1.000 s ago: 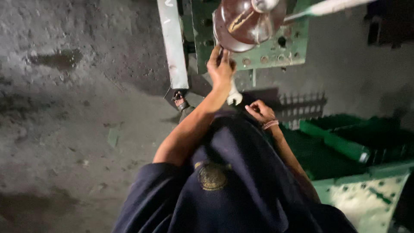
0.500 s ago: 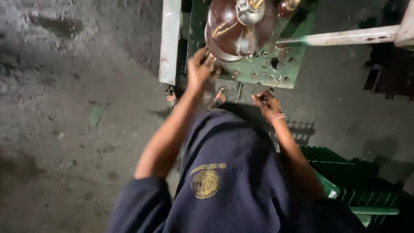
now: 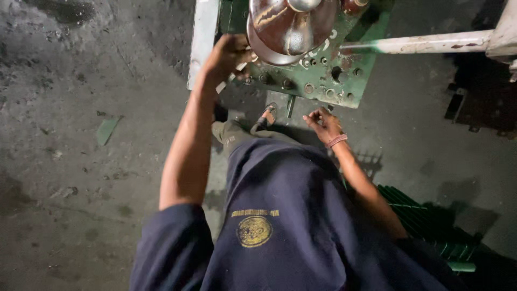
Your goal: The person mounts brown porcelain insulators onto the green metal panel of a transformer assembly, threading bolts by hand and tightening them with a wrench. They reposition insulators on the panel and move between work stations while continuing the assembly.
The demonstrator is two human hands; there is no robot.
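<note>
While both hands work at the green plate, one bolt-fitting job looks partly done.
Nearest, the right hand point(image 3: 325, 123) hangs just below the near edge of the green plate point(image 3: 344, 75), fingers curled; I cannot tell if it holds anything. Farther up, the left hand point(image 3: 229, 54) is closed on something small and pale at the plate's left edge, beside one brown dome point(image 3: 291, 27). Several bolts point(image 3: 288, 84) sit along the near edge; some holes look unfilled. One white bar point(image 3: 425, 42) runs off right.
</note>
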